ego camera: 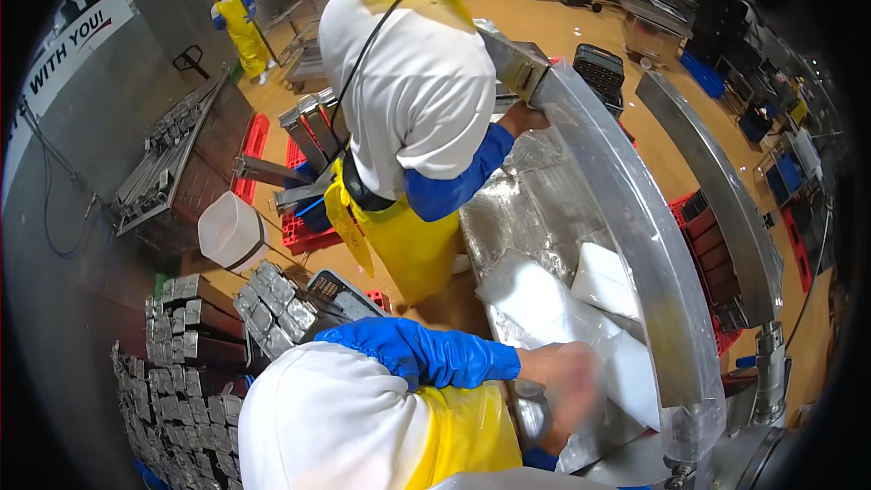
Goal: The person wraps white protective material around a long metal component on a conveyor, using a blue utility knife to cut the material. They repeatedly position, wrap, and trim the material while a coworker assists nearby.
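My left hand [552, 362] reaches out of a blue sleeve [442, 354] over the worktable, its fingers blurred. Close below it is my right hand [562, 422], with only a little of its blue cuff showing. The two hands are near each other, possibly touching; whether anything is between the fingers cannot be told. White glossy sheets or slabs [527, 296] lie just beyond them, and another white piece [604, 279] sits farther along. Under these is a shiny metal table surface [544, 197]. A long rail wrapped in clear plastic [622, 197] borders its far side.
A co-worker [408, 82] in a yellow apron stands beside me, one hand [527, 120] at the rail. Metal moulds [190, 408] are stacked at left near a white tub [231, 228]. Red pallets [306, 231] lie on the floor. Another person [241, 27] stands farther back.
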A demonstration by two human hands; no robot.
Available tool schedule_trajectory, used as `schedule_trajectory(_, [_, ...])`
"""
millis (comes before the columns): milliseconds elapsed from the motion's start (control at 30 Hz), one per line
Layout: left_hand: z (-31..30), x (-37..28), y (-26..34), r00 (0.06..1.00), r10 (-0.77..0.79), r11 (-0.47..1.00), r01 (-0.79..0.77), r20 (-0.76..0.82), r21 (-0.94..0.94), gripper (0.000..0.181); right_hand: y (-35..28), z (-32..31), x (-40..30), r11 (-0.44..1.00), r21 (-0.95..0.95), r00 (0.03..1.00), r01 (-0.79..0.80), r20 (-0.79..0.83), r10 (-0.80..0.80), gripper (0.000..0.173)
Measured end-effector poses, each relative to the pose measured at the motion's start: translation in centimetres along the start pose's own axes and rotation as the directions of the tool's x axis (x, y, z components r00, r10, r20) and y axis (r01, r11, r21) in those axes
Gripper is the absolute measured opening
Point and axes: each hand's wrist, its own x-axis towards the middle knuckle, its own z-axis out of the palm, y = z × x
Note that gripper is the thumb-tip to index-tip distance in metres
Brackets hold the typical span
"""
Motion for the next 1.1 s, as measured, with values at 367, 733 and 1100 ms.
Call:
schedule_trajectory(367, [-3.1,-0.4,2.1,0.854,0.516,0.72,-0.395,-0.059,0.571,0.04,0.3,-6.4,-0.6,0.995,-0.077,0.992,-0.056,-0.115,0.047,0.028])
schedule_trajectory(733, [-4.2,1.5,3.9,0.843,0.495,0.514,-0.48,0.211,0.711,0.024,-0.9,-7.3,-3.8,0.862,-0.504,0.989,-0.049,-0.142,-0.027,0.024])
schedule_trajectory(1100, [3.5,-1.4,0.1,0.978,-0.208,0.874,0.199,0.029,-0.443,0.016,-0.1,-6.8,-6.0,0.819,-0.566,0.916,0.094,-0.273,-0.294,0.016])
